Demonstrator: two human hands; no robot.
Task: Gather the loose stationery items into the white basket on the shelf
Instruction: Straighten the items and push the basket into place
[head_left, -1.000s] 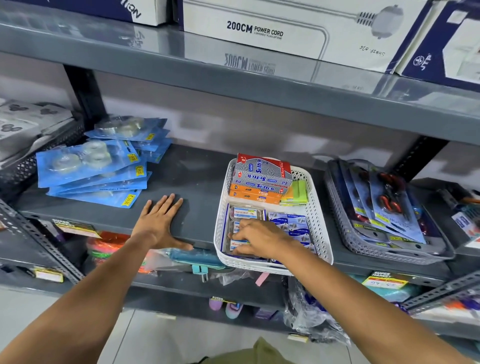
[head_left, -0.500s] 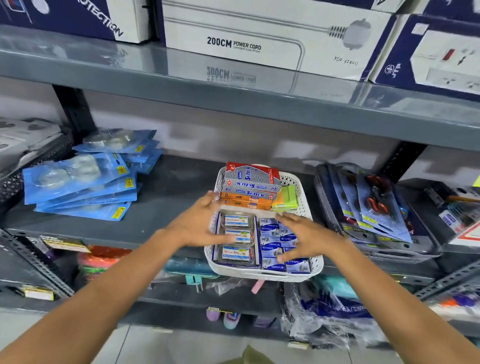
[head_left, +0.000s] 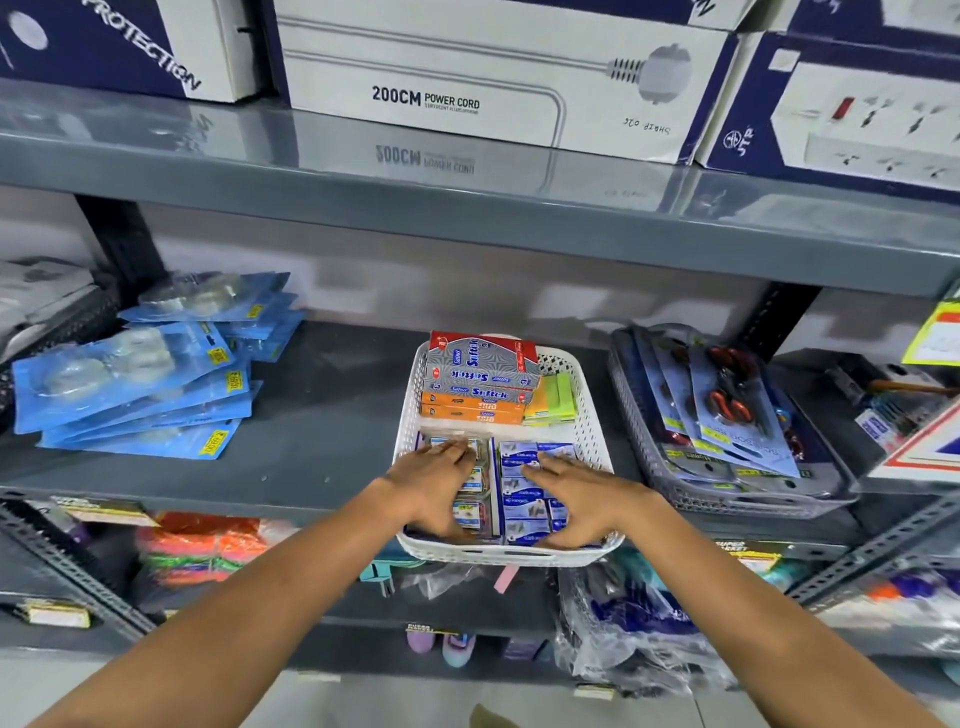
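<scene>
The white basket (head_left: 592, 410) sits mid-shelf, holding grey-and-red Softek boxes (head_left: 480, 364) stacked on orange boxes (head_left: 470, 408), green and yellow sticky notes (head_left: 553, 400), clear packs of small items (head_left: 470, 483) on the left and blue packets (head_left: 527, 499) on the right. My left hand (head_left: 434, 486) lies flat, fingers spread, on the clear packs. My right hand (head_left: 582, 499) rests flat on the blue packets. Both hands are inside the basket's front half; neither grips anything.
Blue tape blister packs (head_left: 140, 374) lie stacked on the grey shelf (head_left: 322, 410) at left. A grey basket of carded scissors (head_left: 727, 415) stands right of the white one. Power cord boxes (head_left: 493, 78) sit on the shelf above. Bagged goods fill the shelf below.
My left hand left the bare shelf, moved right into the basket and now presses on the clear packs. My right hand shifted from those packs to the blue packets.
</scene>
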